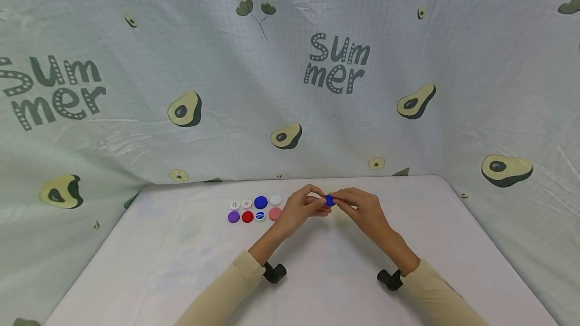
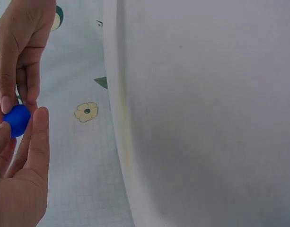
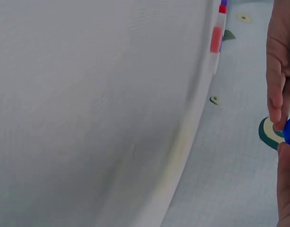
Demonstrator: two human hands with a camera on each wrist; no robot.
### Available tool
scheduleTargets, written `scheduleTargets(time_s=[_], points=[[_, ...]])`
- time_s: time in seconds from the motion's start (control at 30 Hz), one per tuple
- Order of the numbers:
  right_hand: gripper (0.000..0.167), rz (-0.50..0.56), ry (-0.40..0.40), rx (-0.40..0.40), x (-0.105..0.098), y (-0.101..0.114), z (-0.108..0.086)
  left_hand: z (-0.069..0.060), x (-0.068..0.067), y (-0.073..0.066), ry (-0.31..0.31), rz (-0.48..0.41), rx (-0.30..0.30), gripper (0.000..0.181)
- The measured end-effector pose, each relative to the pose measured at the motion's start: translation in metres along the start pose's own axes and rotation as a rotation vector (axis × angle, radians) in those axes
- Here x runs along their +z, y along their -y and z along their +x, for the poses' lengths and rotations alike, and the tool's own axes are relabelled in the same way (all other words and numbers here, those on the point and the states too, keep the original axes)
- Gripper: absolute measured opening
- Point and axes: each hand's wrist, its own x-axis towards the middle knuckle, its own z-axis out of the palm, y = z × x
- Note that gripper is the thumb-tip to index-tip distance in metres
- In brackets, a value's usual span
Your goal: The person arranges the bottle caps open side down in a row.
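A small round blue bottle cap (image 1: 330, 200) is raised above the far part of the white table, between my two hands. My left hand (image 1: 301, 208) pinches it from the left with thumb and fingers. From the other side, thumb and fingertips of my right hand (image 1: 362, 209) pinch it too. The left wrist view shows the blue cap's flat round face between both hands. Only part of the cap appears in the right wrist view, at the right edge. Beside my left hand lie a pink cap (image 1: 274, 214) and a white cap (image 1: 275, 199).
Left of the hands, two rows of caps hold a large blue cap (image 1: 260, 202), a purple cap (image 1: 233, 217), a red cap (image 1: 247, 217) and several white ones. A printed curtain (image 1: 254, 89) hangs behind the white table (image 1: 181, 265). Black wrist devices (image 1: 275, 272) sit on both wrists.
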Motion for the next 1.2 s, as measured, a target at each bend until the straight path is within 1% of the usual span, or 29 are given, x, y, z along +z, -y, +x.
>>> scheduleTargets(time_s=[0.13,0.23,0.3,0.33,0.4,0.43,0.5,0.6,0.7,0.83,0.93,1.1,1.2], points=[[0.023,0.068,0.015,0.138,0.005,0.004,0.002,-0.002,-0.002,0.002,-0.047,0.110,0.082,0.017],[0.023,0.146,0.036,0.266,0.010,0.007,0.004,-0.005,-0.005,0.005,-0.084,0.161,0.115,0.019],[0.026,0.174,0.055,0.352,0.013,0.010,0.007,-0.007,-0.009,0.006,-0.103,0.192,0.126,0.022],[0.028,0.188,0.066,0.387,0.015,0.011,0.009,-0.008,-0.012,0.006,-0.113,0.212,0.121,0.024],[0.032,0.206,0.084,0.442,0.018,0.014,0.012,-0.010,-0.017,0.004,-0.131,0.252,0.116,0.027],[0.034,0.213,0.092,0.455,0.019,0.015,0.013,-0.011,-0.019,0.003,-0.138,0.274,0.118,0.028],[0.035,0.224,0.101,0.459,0.023,0.017,0.015,-0.014,-0.024,0.002,-0.153,0.318,0.121,0.029],[0.034,0.235,0.098,0.437,0.029,0.018,0.017,-0.017,-0.030,0.000,-0.166,0.362,0.147,0.028],[0.031,0.251,0.090,0.404,0.034,0.020,0.018,-0.022,-0.035,-0.001,-0.167,0.366,0.182,0.027],[0.029,0.270,0.089,0.350,0.040,0.020,0.020,-0.026,-0.043,-0.003,-0.175,0.384,0.203,0.027],[0.028,0.275,0.093,0.316,0.044,0.021,0.023,-0.029,-0.048,-0.005,-0.191,0.395,0.191,0.026],[0.028,0.288,0.106,0.288,0.051,0.025,0.029,-0.034,-0.057,-0.008,-0.198,0.365,0.162,0.023],[0.028,0.288,0.118,0.279,0.055,0.027,0.030,-0.038,-0.062,-0.008,-0.199,0.394,0.153,0.023]])
